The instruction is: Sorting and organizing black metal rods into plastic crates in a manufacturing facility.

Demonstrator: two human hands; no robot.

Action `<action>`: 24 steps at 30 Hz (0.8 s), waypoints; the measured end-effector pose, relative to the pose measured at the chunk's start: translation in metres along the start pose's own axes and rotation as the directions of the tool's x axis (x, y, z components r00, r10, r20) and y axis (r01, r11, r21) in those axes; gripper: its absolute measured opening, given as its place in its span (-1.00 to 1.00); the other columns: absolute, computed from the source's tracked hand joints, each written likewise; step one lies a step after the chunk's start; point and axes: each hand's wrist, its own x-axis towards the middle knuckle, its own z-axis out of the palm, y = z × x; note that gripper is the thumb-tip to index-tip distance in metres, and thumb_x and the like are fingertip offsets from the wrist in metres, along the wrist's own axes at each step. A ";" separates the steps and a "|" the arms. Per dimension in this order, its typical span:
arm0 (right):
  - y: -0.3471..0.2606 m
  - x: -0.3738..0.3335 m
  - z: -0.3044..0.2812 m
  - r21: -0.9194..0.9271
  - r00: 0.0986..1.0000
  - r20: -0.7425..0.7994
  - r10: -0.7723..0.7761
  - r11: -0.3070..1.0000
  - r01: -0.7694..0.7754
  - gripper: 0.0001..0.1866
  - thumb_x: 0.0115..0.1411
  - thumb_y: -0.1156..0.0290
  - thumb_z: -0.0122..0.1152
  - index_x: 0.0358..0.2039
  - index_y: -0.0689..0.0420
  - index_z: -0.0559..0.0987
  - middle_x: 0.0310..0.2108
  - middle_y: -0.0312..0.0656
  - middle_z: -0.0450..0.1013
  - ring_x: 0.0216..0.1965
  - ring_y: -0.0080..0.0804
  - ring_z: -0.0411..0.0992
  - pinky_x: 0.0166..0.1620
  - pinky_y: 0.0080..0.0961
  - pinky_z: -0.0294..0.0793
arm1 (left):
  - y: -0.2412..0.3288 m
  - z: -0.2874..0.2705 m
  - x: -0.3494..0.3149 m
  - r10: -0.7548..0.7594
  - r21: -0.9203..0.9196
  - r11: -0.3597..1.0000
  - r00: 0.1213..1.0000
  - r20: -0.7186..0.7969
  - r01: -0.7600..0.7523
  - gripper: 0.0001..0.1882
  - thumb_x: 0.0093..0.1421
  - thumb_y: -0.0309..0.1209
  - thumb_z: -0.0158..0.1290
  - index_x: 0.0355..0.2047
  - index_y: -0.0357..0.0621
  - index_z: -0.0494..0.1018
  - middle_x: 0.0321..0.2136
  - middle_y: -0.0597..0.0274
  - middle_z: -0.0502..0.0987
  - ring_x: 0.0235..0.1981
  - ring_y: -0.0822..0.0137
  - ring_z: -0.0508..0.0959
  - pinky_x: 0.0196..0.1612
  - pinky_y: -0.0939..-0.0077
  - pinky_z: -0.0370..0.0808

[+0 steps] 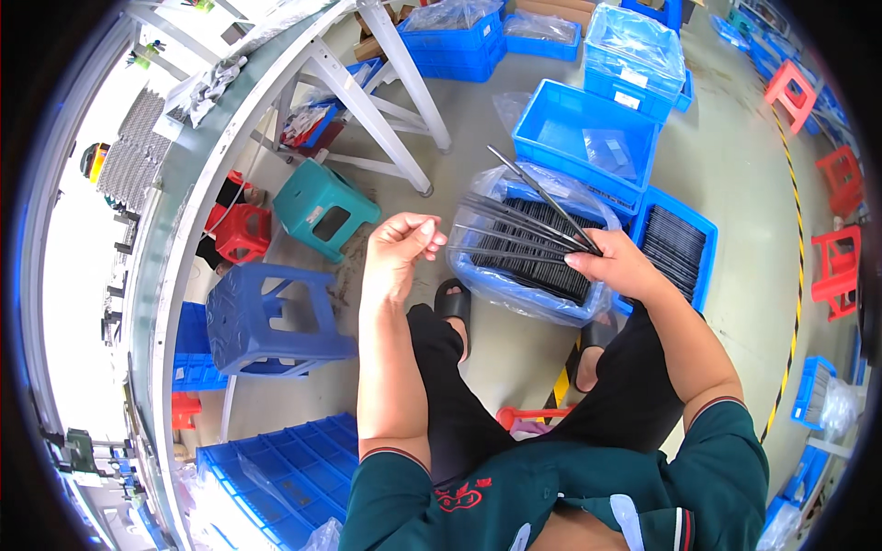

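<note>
My right hand (602, 257) is closed round one end of several thin black strips (537, 225), which fan out to the left over a crate. One strip slants up away from the others. My left hand (401, 253) is raised near their far ends, with thumb and fingers curled together; whether a strip end or anything small is pinched there I cannot make out. Beneath the strips stands a blue crate (467, 266) lined with a clear plastic bag (597, 308), holding rows of similar black strips (542, 275).
Beside the lined crate is another blue crate (709, 262) with black strips. Stacked blue bins (551, 115) stand behind. To the left are a blue stool (243, 308), a green stool (317, 197) and a long workbench (207, 151). A striped floor line (801, 230) runs at right.
</note>
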 end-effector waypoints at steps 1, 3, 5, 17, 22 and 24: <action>-0.001 0.000 0.001 0.047 0.999 0.041 0.002 0.999 -0.004 -0.85 0.14 0.37 0.15 -0.48 0.15 0.42 -0.69 -0.44 0.24 -0.61 -0.71 0.16 -0.52 -0.67 0.18 | 0.001 0.004 -0.001 -0.007 -0.009 1.000 1.000 0.025 0.008 -0.83 0.12 -0.41 0.12 -0.34 -0.28 0.49 -0.53 0.22 0.55 -0.50 0.48 0.49 -0.41 0.64 0.38; -0.003 0.000 0.003 0.091 0.996 0.093 0.004 0.996 -0.012 -0.84 0.14 0.38 0.14 -0.50 0.14 0.40 -0.69 -0.43 0.24 -0.61 -0.72 0.18 -0.52 -0.67 0.19 | -0.001 0.004 -0.002 -0.019 -0.041 0.999 0.998 0.054 0.022 -0.83 0.13 -0.41 0.11 -0.34 -0.28 0.49 -0.52 0.22 0.55 -0.49 0.48 0.49 -0.41 0.64 0.38; -0.004 0.001 0.003 0.087 0.995 0.102 0.000 0.996 -0.009 -0.82 0.14 0.35 0.16 -0.49 0.16 0.42 -0.69 -0.39 0.27 -0.61 -0.69 0.21 -0.51 -0.65 0.23 | -0.001 0.006 -0.002 -0.052 -0.059 0.997 0.994 0.100 0.058 -0.83 0.13 -0.42 0.10 -0.33 -0.29 0.48 -0.52 0.21 0.54 -0.49 0.48 0.50 -0.43 0.65 0.38; 0.004 0.005 0.007 0.025 0.991 0.123 -0.045 0.999 0.042 -0.75 0.14 0.27 0.15 -0.50 0.20 0.45 -0.71 -0.33 0.31 -0.63 -0.63 0.25 -0.52 -0.60 0.25 | -0.005 0.011 -0.006 -0.081 -0.080 0.992 0.986 0.147 0.094 -0.87 0.06 -0.52 0.15 -0.37 -0.30 0.49 -0.50 0.17 0.55 -0.48 0.40 0.55 -0.33 0.57 0.48; 0.007 0.004 0.008 0.014 0.996 0.091 0.000 1.000 -0.001 -0.72 0.16 0.23 0.12 -0.48 0.21 0.47 -0.72 -0.32 0.32 -0.64 -0.61 0.26 -0.53 -0.57 0.25 | 0.006 -0.003 -0.007 -0.016 0.063 0.998 1.000 -0.011 0.017 -0.89 0.08 -0.50 0.12 -0.38 -0.27 0.50 -0.56 0.20 0.55 -0.54 0.47 0.50 -0.45 0.66 0.38; 0.003 0.003 0.008 -0.046 1.000 0.029 0.003 0.999 -0.001 -0.69 0.16 0.20 0.11 -0.47 0.23 0.48 -0.73 -0.25 0.32 -0.66 -0.55 0.27 -0.54 -0.52 0.27 | 0.009 -0.012 -0.007 0.036 0.016 0.999 0.996 -0.078 -0.035 -0.90 0.08 -0.49 0.12 -0.38 -0.26 0.50 -0.55 0.21 0.55 -0.55 0.50 0.48 -0.47 0.66 0.36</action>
